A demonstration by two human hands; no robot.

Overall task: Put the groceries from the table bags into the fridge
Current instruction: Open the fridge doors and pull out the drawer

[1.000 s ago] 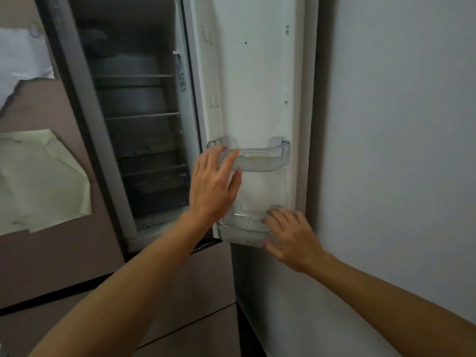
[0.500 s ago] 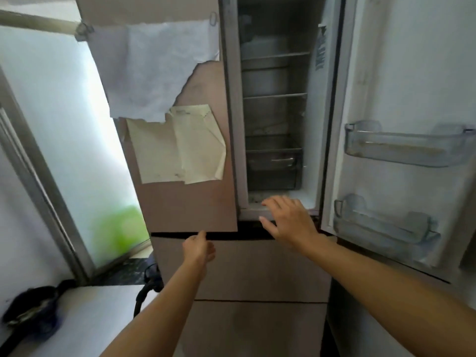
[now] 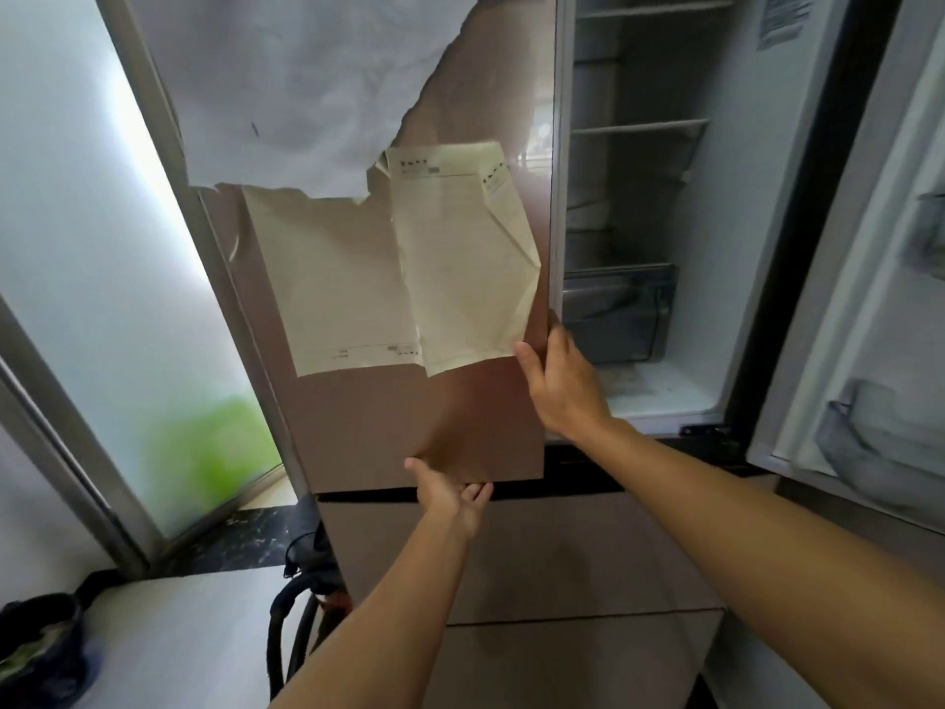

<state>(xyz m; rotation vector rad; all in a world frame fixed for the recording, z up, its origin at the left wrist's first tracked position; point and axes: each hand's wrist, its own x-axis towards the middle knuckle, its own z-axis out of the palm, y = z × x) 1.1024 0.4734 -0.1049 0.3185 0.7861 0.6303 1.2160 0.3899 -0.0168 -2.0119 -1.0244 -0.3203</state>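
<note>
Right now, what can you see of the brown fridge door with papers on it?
The brown fridge door is glossy, upright beside the open compartment. Two creased yellowish sheets and a torn white sheet hang on its front. The left hand grips its bottom edge; the right hand grips its right edge.

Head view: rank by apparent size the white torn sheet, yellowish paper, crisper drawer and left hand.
1. white torn sheet, cropped
2. yellowish paper
3. crisper drawer
4. left hand, slightly smaller but nearer the camera
</note>
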